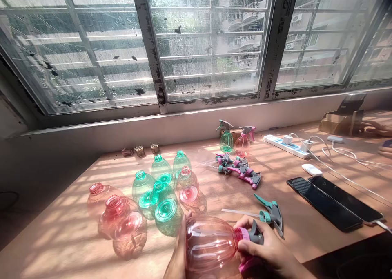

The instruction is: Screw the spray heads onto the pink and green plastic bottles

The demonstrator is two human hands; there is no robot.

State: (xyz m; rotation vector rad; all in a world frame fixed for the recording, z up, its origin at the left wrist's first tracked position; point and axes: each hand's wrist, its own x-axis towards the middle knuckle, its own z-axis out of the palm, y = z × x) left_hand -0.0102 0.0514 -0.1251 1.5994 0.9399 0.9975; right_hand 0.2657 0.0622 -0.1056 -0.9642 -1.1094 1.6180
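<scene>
A clear pink spray bottle lies sideways between my hands, its neck pointing right. My left hand is wrapped against the bottle's base; most of its fingers are hidden. At the neck, my right hand grips the pink collar of a grey and pink spray head, which sits on the bottle's mouth. Whether it is fully tightened I cannot tell. Just beyond that hand lies a loose teal and grey spray head with its straw pointing left. Green bottles and pink bottles without heads stand to the left.
A pile of spray heads lies mid-table, with two assembled spray bottles behind. To the right are two phones, a white power strip with cables and a white case. Another person's hand shows at the far right edge.
</scene>
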